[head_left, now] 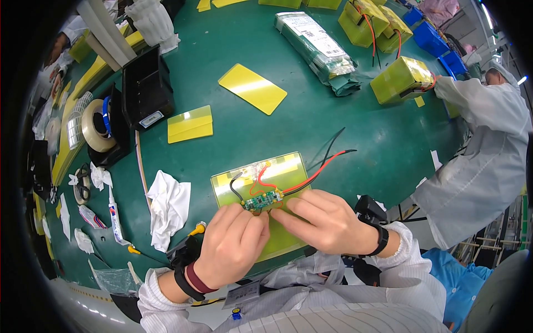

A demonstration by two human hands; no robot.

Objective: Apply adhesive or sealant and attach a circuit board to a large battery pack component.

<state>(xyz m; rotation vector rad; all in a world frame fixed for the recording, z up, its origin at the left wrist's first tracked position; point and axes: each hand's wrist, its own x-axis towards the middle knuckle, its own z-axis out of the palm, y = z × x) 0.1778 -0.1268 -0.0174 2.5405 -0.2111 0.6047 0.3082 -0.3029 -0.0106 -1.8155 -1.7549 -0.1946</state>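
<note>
Green circuit board (262, 200) on yellow pack (297, 166), both hands at it.
Left hand (232, 240): fingertips bunched at board's near edge; cannot tell if gripping. Right hand (326, 223): fingers curled over pack, grip likewise unclear.

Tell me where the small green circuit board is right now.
In the head view, the green circuit board is just below centre, over the yellow pack, by the fingertips of the left hand and right hand.

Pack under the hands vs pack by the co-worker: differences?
The near pack has a green circuit board over it; the far pack shows none. The left hand and right hand are over the near pack; the far pack is beside a co-worker's sleeve. Both are yellow with red wires.
</note>
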